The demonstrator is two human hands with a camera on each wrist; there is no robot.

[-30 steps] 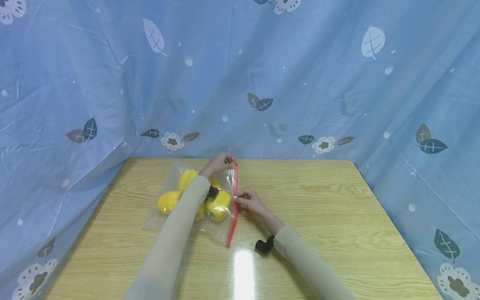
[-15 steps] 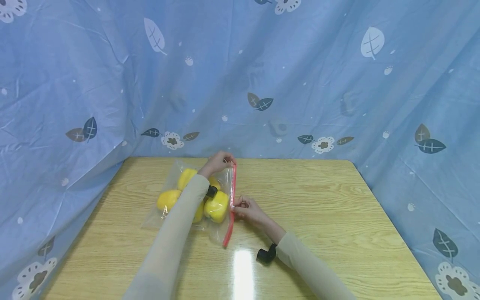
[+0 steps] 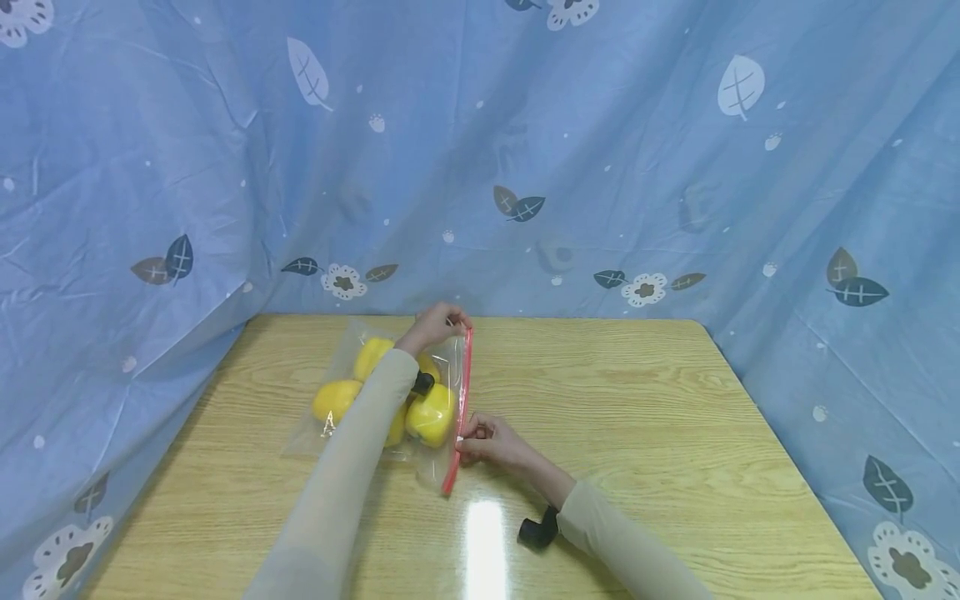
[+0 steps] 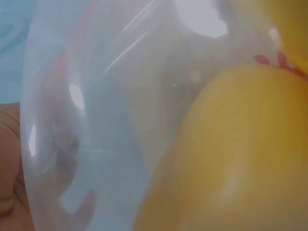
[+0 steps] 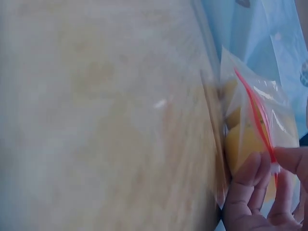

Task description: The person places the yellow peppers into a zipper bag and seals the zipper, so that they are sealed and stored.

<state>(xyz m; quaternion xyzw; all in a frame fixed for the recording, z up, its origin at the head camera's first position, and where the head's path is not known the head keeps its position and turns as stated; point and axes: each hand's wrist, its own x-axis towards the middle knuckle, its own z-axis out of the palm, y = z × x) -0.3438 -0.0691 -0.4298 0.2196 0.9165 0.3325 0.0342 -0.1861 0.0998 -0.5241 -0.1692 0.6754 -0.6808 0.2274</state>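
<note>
A clear zip bag [image 3: 456, 358] with a red zip strip [image 3: 465, 375] lies on the table, holding several yellow pieces that look like bell peppers [image 3: 430, 415]. At the strip's far end, my left hand [image 3: 435, 327] pinches the bag's corner. My right hand [image 3: 495, 446] pinches the small white slider [image 5: 275, 168] on the strip, near its front end. In the left wrist view, one yellow piece [image 4: 240, 154] fills much of the picture behind clear plastic. My left forearm covers part of the bag and its contents.
The wooden table [image 3: 637, 417] runs back to a blue patterned curtain [image 3: 480, 150], which also hangs at both sides. A black wrist mount [image 3: 538, 531] sticks out from the right sleeve, close above the tabletop. Light glares off the table [image 3: 486, 542] at the front.
My right hand has slid the white slider along the red strip toward the front, close to its near end. The strip has shifted slightly left. My left hand stays at the far corner.
</note>
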